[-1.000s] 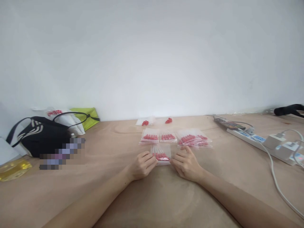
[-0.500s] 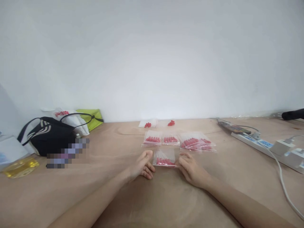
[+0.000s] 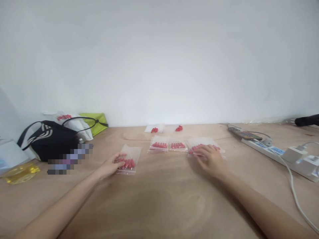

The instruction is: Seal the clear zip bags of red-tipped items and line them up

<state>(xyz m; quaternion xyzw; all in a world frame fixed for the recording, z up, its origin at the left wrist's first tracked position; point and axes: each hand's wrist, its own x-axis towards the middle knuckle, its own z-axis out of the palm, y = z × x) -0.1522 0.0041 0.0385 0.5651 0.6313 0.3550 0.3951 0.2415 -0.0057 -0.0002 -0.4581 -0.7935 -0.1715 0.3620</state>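
Note:
My left hand is closed on the left edge of a clear zip bag with several red pieces in it, at the left of the table's middle. To the right, my right hand reaches over a pile of similar bags, its fingertips on the top bag and bent round its front edge. Two more stacks of filled bags, one beside the other, lie between my hands.
Farther back lie two bags with red pieces. A black bag, a green bag and a yellow bottle stand at left. A phone, power strip and white cable lie at right.
The bag that lay between my hands has moved left and is now under my left hand's fingers. My right hand has let go of it and moved right and away onto the right pile.

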